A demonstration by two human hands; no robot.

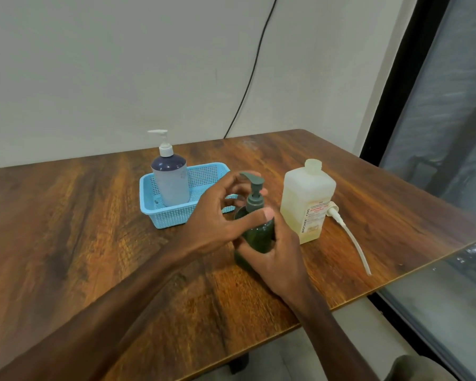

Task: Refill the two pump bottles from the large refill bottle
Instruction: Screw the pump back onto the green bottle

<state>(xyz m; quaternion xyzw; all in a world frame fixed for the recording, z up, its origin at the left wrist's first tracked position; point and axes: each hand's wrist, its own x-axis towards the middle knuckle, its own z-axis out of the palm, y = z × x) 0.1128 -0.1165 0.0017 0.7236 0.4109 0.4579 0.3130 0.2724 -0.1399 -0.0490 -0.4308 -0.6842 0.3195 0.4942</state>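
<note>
Directly ahead and below, we see a wooden table (80,215) set against a pale wall, with our two bare hands meeting at a dark green pump bottle (259,232) near the middle of the tabletop. Our right hand (280,254) wraps around the bottle's body from the near right side, thumb across the front, holding it upright on the wood. Our left hand (217,215) reaches in from the left and curls round the grey-green pump top (254,185). The thumb lies against the collar in front while the fingers bend behind the stem, pinching it. Just beside the green bottle on the right stands the large refill bottle (307,199), cloudy plastic with pale yellow liquid inside and a printed label. A loose white pump with a long dip tube (352,237) lies flat on the table to its right, the head against that bottle's side. Farther back on the left, a light blue basket (173,215) holds the second pump bottle (171,182), blue-grey with a white pump, standing upright. A black cable (253,70) runs down the wall, and a dark-framed window (451,133) fills the right edge.
</note>
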